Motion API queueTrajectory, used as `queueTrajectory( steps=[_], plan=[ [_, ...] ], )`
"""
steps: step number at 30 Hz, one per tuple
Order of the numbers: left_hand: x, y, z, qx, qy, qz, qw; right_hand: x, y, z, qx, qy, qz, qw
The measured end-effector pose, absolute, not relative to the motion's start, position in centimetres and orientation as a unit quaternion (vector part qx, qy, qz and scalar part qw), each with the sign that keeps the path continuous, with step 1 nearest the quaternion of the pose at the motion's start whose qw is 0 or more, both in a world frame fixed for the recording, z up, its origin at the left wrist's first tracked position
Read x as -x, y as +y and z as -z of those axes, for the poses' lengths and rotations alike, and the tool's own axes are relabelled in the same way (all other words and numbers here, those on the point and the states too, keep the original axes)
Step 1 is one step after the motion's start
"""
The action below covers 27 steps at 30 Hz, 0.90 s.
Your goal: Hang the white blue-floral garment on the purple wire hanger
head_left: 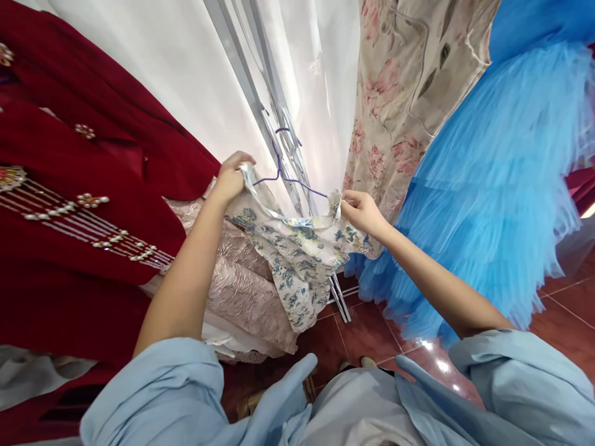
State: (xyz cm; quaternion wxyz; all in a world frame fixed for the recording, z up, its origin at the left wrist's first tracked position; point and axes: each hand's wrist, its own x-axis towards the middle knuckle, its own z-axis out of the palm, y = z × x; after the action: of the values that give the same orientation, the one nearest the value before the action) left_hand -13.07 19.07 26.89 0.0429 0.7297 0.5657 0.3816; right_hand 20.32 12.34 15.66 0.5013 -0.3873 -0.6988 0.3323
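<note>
Across the back, a white curtain (139,68) is seen, flanked at the left by a dark red dress (60,297) trimmed with strings of beads and at the right by a layered blue dress (483,179). Next to the blue dress, a beige dress (390,105) printed with pink flowers is displayed, and at the lower left a pale pink dress (246,297) is partly covered. Below, reddish floor tiles (362,328) are shown. The curtain is crossed by a grey metal stand (253,74). In the middle, in front of the stand, a flowered garment (302,266) is held up between two hands, its white-edged neckline stretched wide. One side of the neckline is gripped by the left hand (233,178), with the fingers curled over the edge; the other is pinched between the fingers of the right hand (364,212). Behind the neckline opening, a thin purple hanger (280,174) is seen, its lower ends partly hidden.
</note>
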Motion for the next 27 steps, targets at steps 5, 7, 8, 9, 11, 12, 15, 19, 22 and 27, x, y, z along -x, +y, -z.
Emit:
queueTrajectory(
  steps=[5, 7, 8, 9, 11, 12, 15, 19, 22, 27],
  plan=[
    [11.1, 15.5, -25.9, -0.742, 0.556, -0.362, 0.096, -21.5, 12.3, -15.6, 0.453, -0.664, -0.193, 0.563],
    [12.0, 13.5, -24.9, -0.752, 0.565, -0.327, 0.088, -21.9, 12.0, -15.6, 0.465, -0.668, -0.140, 0.564],
    [12.4, 12.6, -24.3, -0.762, 0.565, -0.308, 0.076, -22.1, 12.0, -15.7, 0.470, -0.671, -0.125, 0.560],
    [12.8, 11.8, -23.7, -0.770, 0.564, -0.293, 0.057, -22.2, 12.1, -15.8, 0.474, -0.671, -0.114, 0.558],
    [13.4, 10.7, -22.8, -0.777, 0.561, -0.284, 0.008, -22.2, 13.1, -16.5, 0.481, -0.665, -0.099, 0.562],
    [13.5, 10.3, -22.4, -0.775, 0.561, -0.291, -0.016, -22.0, 13.9, -17.0, 0.481, -0.662, -0.091, 0.568],
    [14.3, 9.7, -21.3, -0.755, 0.569, -0.322, -0.041, -21.0, 16.7, -19.1, 0.462, -0.677, -0.064, 0.570],
    [15.5, 8.5, -18.8, -0.706, 0.597, -0.381, -0.019, -17.3, 17.8, -20.6, 0.434, -0.734, -0.023, 0.521],
    [14.5, 6.9, -15.9, -0.687, 0.607, -0.400, 0.013, -13.6, 15.7, -19.7, 0.418, -0.766, 0.005, 0.489],
    [12.1, 4.4, -11.2, -0.667, 0.614, -0.419, -0.044, -11.2, 11.4, -17.0, 0.391, -0.788, -0.026, 0.475]
  ],
)
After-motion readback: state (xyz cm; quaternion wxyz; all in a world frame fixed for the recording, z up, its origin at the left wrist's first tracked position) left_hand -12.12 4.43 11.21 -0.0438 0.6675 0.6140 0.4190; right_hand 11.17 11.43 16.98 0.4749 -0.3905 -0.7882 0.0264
